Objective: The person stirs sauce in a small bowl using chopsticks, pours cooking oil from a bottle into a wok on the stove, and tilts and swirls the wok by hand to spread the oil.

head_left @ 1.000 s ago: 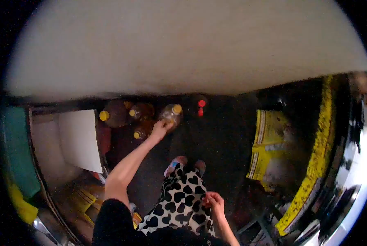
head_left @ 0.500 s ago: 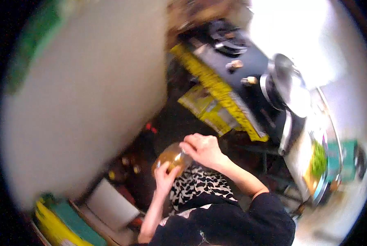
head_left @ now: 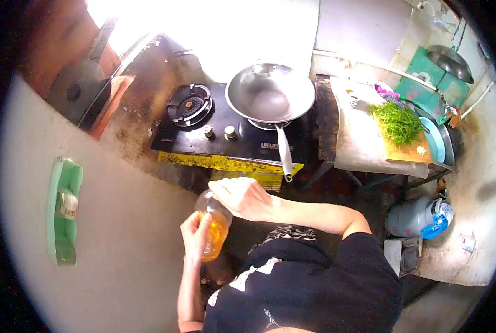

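Left hand [head_left: 196, 232] gripped the side of a rounded, clear-plastic bottle [head_left: 217, 237] of amber liquid, thumb and fingers curled; right hand [head_left: 245, 197] bunched over its top, hiding it. This bottle was left of the round, silver metal wok [head_left: 270, 100], nearer the body.

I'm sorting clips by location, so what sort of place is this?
A kitchen, quite possibly a home one: a wok sits on a stove, and to the right a heap of greens lies on a cutting board.
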The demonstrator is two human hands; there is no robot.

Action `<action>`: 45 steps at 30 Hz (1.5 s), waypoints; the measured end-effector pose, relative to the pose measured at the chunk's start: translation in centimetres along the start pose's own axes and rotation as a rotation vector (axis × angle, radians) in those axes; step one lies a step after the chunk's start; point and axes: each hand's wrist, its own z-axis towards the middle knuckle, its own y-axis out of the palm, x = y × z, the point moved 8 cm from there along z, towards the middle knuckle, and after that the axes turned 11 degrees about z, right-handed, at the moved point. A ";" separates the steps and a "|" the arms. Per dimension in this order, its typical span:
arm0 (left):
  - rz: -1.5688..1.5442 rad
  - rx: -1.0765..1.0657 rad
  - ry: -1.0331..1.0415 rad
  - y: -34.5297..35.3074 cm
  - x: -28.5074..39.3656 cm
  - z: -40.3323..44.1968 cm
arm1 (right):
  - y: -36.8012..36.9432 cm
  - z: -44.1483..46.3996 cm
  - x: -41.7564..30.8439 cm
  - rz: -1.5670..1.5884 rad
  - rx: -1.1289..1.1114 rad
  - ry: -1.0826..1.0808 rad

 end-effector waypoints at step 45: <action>0.454 -0.377 -0.347 12.3 9.9 29.0 | -13.7 -23.9 25.7 0.246 -0.002 0.883</action>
